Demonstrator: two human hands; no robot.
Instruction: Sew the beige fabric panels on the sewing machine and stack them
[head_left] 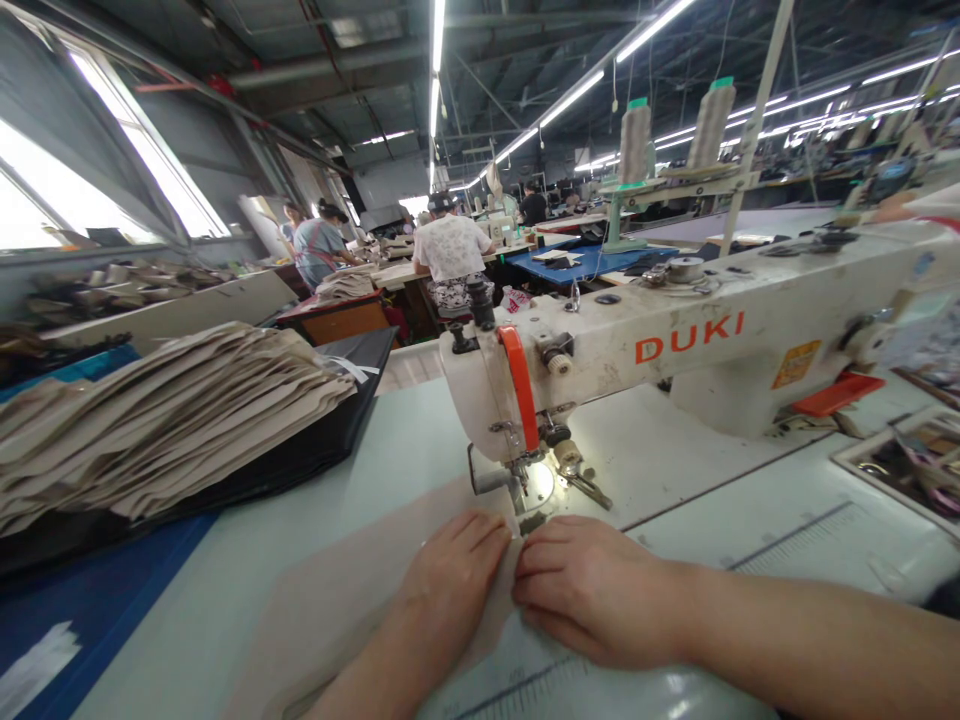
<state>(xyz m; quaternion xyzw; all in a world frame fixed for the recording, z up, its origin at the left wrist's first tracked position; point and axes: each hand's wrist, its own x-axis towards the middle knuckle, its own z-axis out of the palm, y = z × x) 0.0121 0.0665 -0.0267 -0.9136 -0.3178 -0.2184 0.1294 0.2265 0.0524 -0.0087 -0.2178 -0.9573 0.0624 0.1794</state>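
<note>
A pale beige fabric piece [330, 590] lies on the pale green sewing table, its far edge close to the presser foot of a white sewing machine [600, 345]. My left hand [457, 565] presses on the fabric with fingers bent together, just in front of the needle area. Beside it, my right hand [574, 585] has its fingers curled at the fabric's right edge, the fingertips gripping it. A lamp lights the metal needle plate [540, 482] beyond both hands. The undersides of the fingers are hidden.
On the left, a tall stack of beige fabric pieces [180, 410] rests on black material. A parts tray [907, 465] sits at the right, and a printed ruler [795, 535] runs along the table. Thread cones [636, 145] stand behind the machine. Several people work farther back.
</note>
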